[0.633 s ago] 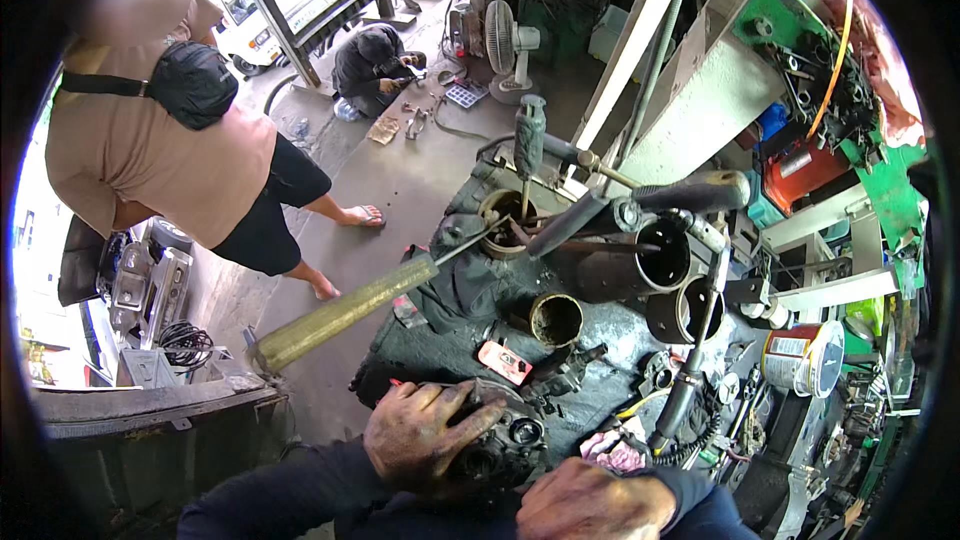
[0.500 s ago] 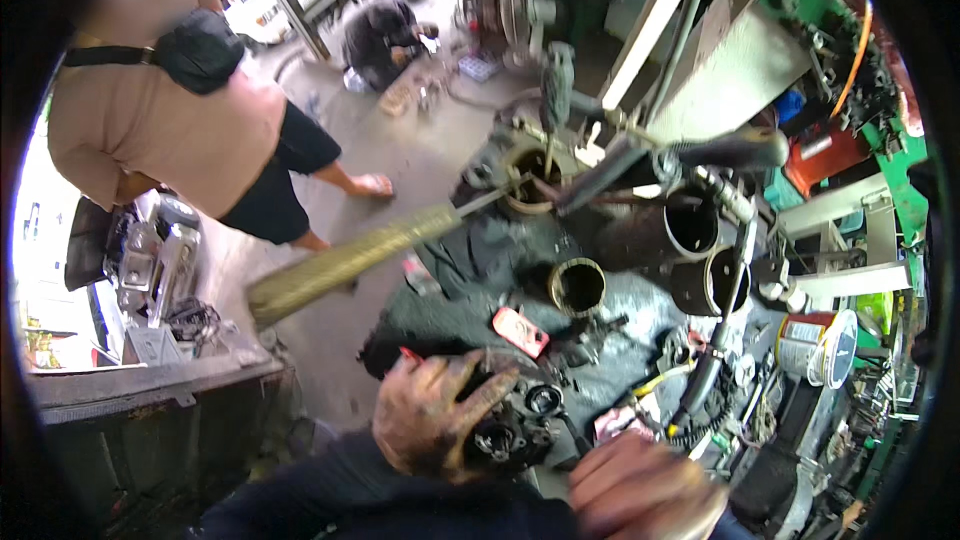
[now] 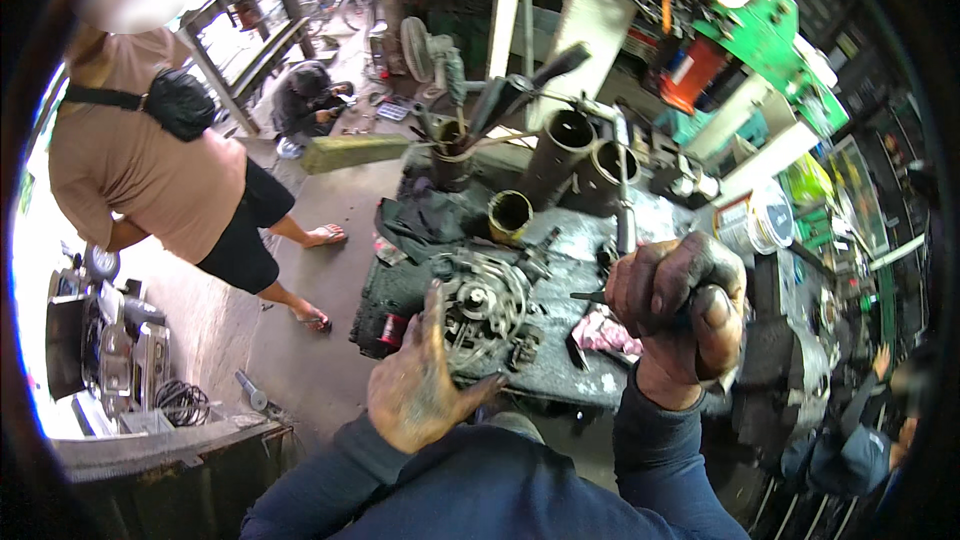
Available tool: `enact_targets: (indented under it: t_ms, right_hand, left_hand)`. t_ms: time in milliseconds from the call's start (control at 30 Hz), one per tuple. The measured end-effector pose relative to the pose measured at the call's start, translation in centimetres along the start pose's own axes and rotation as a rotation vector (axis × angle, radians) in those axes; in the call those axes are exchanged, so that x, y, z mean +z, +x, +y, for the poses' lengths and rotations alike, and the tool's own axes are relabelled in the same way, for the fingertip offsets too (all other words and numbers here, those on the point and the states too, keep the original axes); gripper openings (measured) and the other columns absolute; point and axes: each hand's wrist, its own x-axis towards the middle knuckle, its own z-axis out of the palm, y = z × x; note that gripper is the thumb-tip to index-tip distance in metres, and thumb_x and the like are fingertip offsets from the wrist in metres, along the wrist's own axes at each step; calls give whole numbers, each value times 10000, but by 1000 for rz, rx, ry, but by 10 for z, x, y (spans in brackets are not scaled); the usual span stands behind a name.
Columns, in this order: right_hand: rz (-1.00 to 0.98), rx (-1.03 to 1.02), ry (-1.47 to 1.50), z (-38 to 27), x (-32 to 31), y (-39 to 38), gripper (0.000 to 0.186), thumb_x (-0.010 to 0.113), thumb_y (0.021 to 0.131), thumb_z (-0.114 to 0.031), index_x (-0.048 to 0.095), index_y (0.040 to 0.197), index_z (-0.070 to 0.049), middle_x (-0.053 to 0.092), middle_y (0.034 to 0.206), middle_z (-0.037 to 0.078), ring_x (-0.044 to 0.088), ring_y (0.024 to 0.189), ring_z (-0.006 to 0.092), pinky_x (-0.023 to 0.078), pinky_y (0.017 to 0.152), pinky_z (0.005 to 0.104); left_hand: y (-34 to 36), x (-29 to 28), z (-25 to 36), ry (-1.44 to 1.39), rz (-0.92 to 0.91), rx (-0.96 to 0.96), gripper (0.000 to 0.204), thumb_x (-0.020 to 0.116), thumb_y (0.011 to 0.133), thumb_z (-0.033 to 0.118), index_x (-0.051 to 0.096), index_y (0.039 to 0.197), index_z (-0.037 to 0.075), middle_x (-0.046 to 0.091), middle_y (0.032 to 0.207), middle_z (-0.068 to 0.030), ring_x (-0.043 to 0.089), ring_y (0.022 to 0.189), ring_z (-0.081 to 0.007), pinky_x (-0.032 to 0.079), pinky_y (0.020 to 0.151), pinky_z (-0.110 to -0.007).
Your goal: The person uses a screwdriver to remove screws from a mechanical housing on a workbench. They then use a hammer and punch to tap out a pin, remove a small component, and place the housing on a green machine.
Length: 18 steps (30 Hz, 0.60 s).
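A round, greasy metal machine part (image 3: 484,302) with an open face of rings and a central hub lies near the front of the workbench. My left hand (image 3: 412,392) is open along its left and near side, fingers stretched out and thumb spread, apparently touching its edge. Raised to the right, above the bench edge, my right hand (image 3: 680,310) is closed in a fist. From it, a tool with a thin dark shaft (image 3: 588,296) points left towards the part; the fist hides most of the handle. Both hands are blackened with grease.
Behind the part stand several metal cylinders (image 3: 567,132), one holding long-handled tools. A red can (image 3: 393,328) lies at the bench's left, a pink patterned cloth (image 3: 606,332) at its front. A person (image 3: 160,160) stands at left; another (image 3: 308,105) crouches farther back. A white bucket (image 3: 768,218) is right.
My right hand has risen away from the part with the tool. The fingers of my left hand have come off the part's top to its side. The view has shifted, showing more bench.
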Motion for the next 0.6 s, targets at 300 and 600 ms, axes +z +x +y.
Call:
enact_targets:
  t_ms: [300,600]
  right_hand:
    - [-29,-12,80,23,0,-26,467,686,999,-406,608,796,7,585,666,81,526,543,153,384,488,287]
    - [-32,-1,47,52,5,6,406,661,1006,-372,657,858,6,613,701,38,505,564,95,377,504,268]
  left_hand:
    - [76,16,-43,105,132,554,1236,948,612,620,435,1619,120,372,1664,-248,334,1545,-481,298,1287,-562]
    - [73,21,-42,25,170,551,1097,995,599,497,536,1514,104,401,1648,-250,410,1513,-451,340,1264,-549]
